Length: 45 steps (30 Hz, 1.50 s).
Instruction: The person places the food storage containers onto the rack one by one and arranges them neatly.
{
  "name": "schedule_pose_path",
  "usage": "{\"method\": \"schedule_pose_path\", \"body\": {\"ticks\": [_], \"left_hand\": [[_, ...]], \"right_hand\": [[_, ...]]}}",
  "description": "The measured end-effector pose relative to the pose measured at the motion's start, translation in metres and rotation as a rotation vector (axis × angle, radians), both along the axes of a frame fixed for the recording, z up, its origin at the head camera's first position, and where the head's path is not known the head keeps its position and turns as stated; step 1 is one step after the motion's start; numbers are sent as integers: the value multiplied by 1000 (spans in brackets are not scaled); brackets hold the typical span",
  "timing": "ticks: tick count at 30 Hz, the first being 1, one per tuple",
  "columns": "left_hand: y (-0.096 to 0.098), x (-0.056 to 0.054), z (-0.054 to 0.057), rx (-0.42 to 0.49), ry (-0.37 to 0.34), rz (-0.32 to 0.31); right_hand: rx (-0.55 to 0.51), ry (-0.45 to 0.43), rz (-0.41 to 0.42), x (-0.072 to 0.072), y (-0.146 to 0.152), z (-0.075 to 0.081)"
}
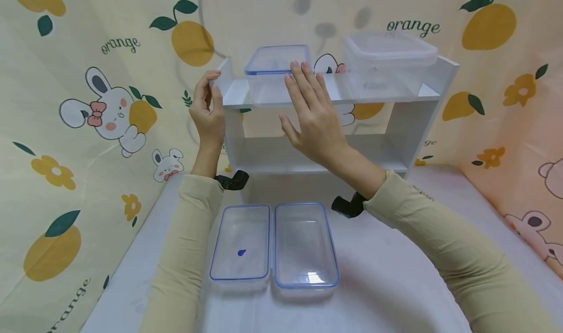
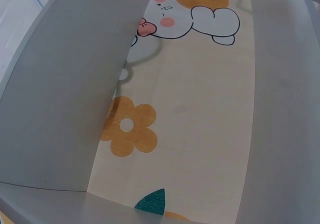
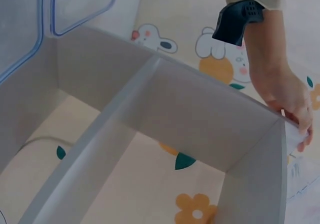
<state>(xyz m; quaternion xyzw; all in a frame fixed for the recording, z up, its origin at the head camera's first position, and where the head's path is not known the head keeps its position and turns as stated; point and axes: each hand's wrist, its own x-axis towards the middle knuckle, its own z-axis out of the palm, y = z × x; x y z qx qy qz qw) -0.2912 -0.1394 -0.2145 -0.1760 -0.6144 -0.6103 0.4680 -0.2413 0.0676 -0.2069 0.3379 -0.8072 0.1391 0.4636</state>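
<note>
A white two-tier shelf (image 1: 413,122) stands against the patterned backdrop. At its upper left corner my left hand (image 1: 208,100) grips the edge of the side panel, fingers and thumb curled around it; the right wrist view also has this left hand (image 3: 287,97) at the shelf's corner. My right hand (image 1: 314,118) is raised in front of the top board, its fingers straight and holding nothing. Its fingertips overlap a clear blue-rimmed container (image 1: 266,86) on the top board. To the right on that board sits a larger clear container (image 1: 391,74) with a whitish lid.
On the white table (image 1: 382,284) before the shelf, two clear blue-rimmed containers stand side by side. The left container (image 1: 239,230) bears a small blue mark; the right container (image 1: 305,245) is wider. Patterned cloth (image 1: 110,186) hangs behind and at both sides.
</note>
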Motion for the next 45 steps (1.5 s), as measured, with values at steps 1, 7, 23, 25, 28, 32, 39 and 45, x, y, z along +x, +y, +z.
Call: {"method": "schedule_pose_path", "body": {"ticks": [1,7,23,25,28,32,39,45], "left_hand": [[0,0,0,0,-2,-2],[1,0,-1,-10,-3,-1],[3,-1,-1,-15,25,-5],[3,0,0,-13,26,-4],[3,-1,0,-9,28,-2],[3,-1,0,-11,22,0],[2,-1,0,-26,4,8],[0,-5,-1,-11,-5,8]], "right_hand": [[0,-5,-4,-1,0,0],[13,-33,-21,-7,1,-1],[-96,-106,99,5,9,-7],[-102,-105,116,10,12,-7],[-113,-99,142,17,15,-9],[-142,-93,178,25,18,-15],[-169,-139,212,37,23,-28],[-177,-166,231,44,26,-39]]}}
